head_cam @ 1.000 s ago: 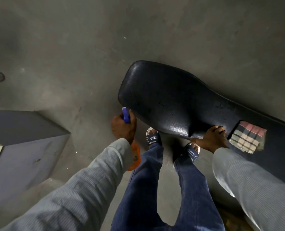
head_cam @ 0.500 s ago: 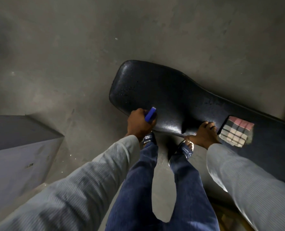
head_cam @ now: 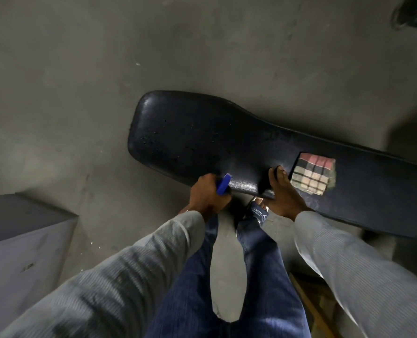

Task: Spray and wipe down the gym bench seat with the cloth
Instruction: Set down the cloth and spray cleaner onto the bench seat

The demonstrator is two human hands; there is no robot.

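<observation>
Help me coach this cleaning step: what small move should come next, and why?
Probably squeeze the spray bottle the left hand grips, aiming at the wide end of the bench seat. Its blue head already sits at the seat's near edge, only sparse droplets show there, and the checked cloth lies unused beside the right hand resting on the pad.

The sandal (head_cam: pixel 258 212) strap bears a star emblem; its lettering is unreadable.
</observation>
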